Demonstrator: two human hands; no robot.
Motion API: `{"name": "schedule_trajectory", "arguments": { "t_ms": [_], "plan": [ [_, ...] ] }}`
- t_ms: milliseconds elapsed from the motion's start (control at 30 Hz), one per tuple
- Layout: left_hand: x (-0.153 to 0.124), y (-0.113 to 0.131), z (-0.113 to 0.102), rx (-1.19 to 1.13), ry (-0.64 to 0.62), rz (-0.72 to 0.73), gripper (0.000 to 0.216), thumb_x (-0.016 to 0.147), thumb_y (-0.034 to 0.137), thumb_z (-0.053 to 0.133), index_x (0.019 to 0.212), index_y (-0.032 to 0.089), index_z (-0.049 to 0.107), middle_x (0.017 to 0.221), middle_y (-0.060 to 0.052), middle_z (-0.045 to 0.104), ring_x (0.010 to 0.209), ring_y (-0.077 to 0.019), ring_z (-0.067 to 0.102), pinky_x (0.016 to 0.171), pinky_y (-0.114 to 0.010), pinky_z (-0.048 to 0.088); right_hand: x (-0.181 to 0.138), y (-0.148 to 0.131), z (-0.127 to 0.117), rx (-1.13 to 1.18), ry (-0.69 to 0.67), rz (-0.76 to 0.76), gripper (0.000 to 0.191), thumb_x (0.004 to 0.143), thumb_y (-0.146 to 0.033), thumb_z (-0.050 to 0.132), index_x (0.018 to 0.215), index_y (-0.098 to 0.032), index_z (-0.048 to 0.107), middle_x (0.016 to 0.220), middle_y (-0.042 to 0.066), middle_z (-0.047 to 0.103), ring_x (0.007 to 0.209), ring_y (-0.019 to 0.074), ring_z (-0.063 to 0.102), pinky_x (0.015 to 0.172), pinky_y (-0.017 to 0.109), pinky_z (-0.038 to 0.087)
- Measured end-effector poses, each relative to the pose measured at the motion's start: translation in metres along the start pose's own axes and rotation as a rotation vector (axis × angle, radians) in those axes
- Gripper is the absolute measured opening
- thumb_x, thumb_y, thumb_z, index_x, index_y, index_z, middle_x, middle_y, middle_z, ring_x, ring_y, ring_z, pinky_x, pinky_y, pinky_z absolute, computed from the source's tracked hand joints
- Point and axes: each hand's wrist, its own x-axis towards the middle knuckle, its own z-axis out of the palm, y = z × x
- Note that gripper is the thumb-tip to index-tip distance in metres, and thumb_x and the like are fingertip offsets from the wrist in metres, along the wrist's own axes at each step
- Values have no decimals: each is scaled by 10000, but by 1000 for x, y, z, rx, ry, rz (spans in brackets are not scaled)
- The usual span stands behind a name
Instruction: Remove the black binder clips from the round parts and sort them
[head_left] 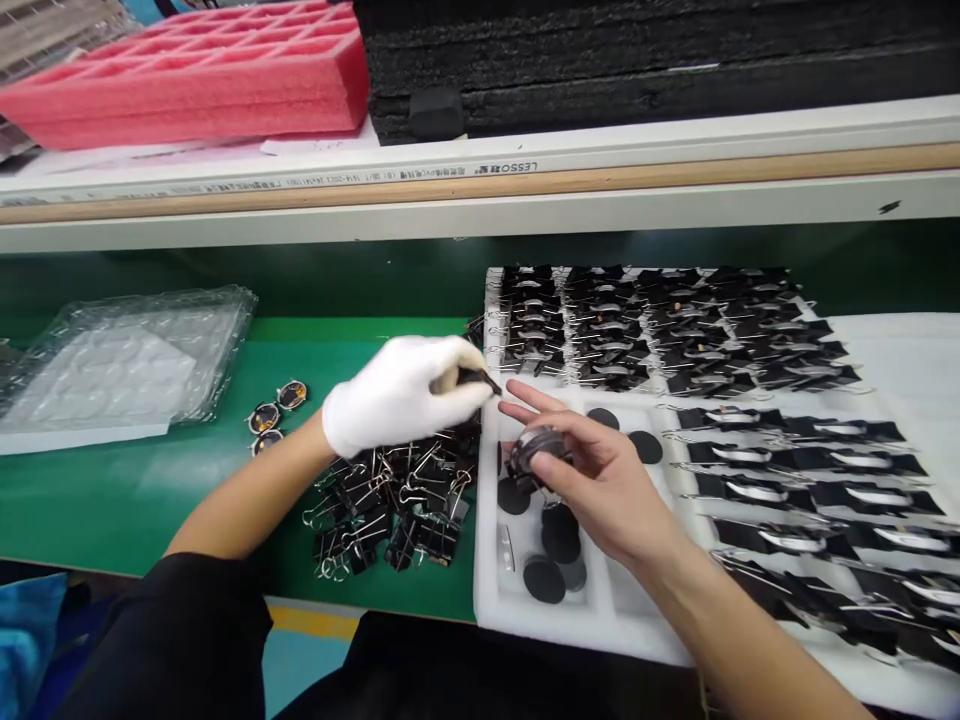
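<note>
My left hand [412, 390], in a white glove, is closed in a pinch on a black binder clip [476, 378], mostly covered by the fingers. Below it, a pile of black binder clips [397, 500] with wire handles lies on the green table. My bare right hand [600, 470] grips a dark round watch case [536, 455] between thumb and fingers, its index and middle fingers stretched toward the left hand. Beneath the right hand, several black discs [544, 578] lie in a white foam tray [491, 600].
Rows of clipped watch cases [742, 455] fill the foam trays at right. Several watch cases [264, 418] and clear plastic trays [217, 340] lie at left on the green table [172, 500]. A shelf [300, 215] above carries pink foam [225, 95] and black foam [637, 60].
</note>
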Motion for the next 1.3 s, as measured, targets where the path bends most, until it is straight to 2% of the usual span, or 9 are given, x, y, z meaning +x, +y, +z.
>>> {"name": "schedule_trajectory", "arguments": {
  "t_ms": [67,133,267,400,533,700,833,1000,1300],
  "plan": [
    [-13,18,2,-151,-36,-24,157,918,300,638,1020,200,704,613,76,533,574,-82,498,607,-226,393,-1,3,4,-108,-30,-66,142,841,-280,837,975,-288,791,1429,64,663,1315,272,629,1058,397,549],
    [-22,26,6,-322,-73,-49,244,976,294,558,1180,212,661,687,57,561,607,-88,508,612,-229,411,-2,7,7,-170,36,-80,139,847,-269,831,977,-296,790,1223,51,764,1167,231,707,978,346,583],
    [-30,22,9,-441,39,-71,478,986,341,515,1435,184,461,792,18,549,640,-116,489,604,-259,421,-4,14,4,-160,141,-57,136,881,-309,808,1013,-310,775,1014,10,783,907,169,732,819,279,601],
    [-28,19,6,-192,-90,-196,321,786,464,727,926,194,626,620,68,450,551,-94,384,518,-247,311,-4,11,4,-186,166,-126,145,862,-329,821,989,-286,766,1067,35,781,929,197,736,830,320,617],
    [-27,25,10,-214,-105,-197,441,756,501,717,579,195,455,505,75,378,494,-68,319,489,-233,276,-4,6,11,-240,159,-152,126,853,-320,821,954,-270,764,1077,55,791,931,215,749,804,332,631],
    [-30,23,19,-181,2,-94,477,759,461,683,520,197,365,454,72,370,463,-62,297,457,-240,246,-5,3,13,-264,98,-146,110,849,-288,819,942,-273,762,972,35,789,838,198,743,722,302,621],
    [-33,17,15,-116,-10,-25,467,770,402,658,523,200,317,451,78,312,457,-60,279,449,-243,221,-3,-10,-2,-393,62,-164,113,876,-294,787,984,-289,753,1112,46,763,977,228,728,833,349,614],
    [-36,14,5,-162,-217,79,460,852,368,637,542,194,345,482,75,297,477,-64,243,456,-243,213,-2,-28,-27,-660,14,-109,121,870,-346,792,969,-281,766,934,26,769,850,220,718,753,338,605],
    [-31,19,-5,-112,-492,181,515,899,466,641,565,203,351,478,72,236,442,-85,161,460,-295,133,-5,-22,-26,-719,-275,-84,163,912,-383,750,1040,-294,799,1024,20,804,933,246,763,556,264,576]
  ]
}}
